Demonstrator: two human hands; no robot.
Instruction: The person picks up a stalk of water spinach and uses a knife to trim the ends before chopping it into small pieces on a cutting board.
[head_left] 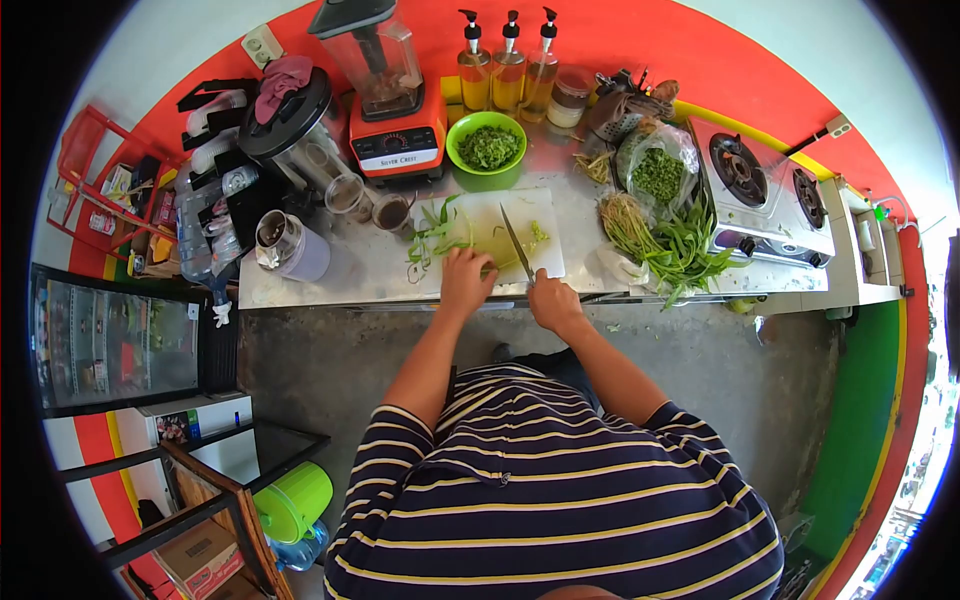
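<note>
My right hand [555,302] is wrapped round the handle of a kitchen knife [516,240], its blade pointing away from me over the white cutting board [548,205]. On the board's near edge, my left hand [467,282] has its fingers curled down, with a bit of green stem showing at the fingertips. Long leafy greens [432,232] spread over the left part of the board and past its edge. A few pale green scraps [538,234] lie right of the blade. Behind the board, a green bowl [490,180] holds chopped greens [489,147].
An orange blender [398,140], cups [392,213] and a jug [292,247] stand at left. Several pump bottles [508,75] line the back wall. At right are a heap of leafy greens [680,250], a plastic bag of chopped greens [658,175] and a gas stove [765,190].
</note>
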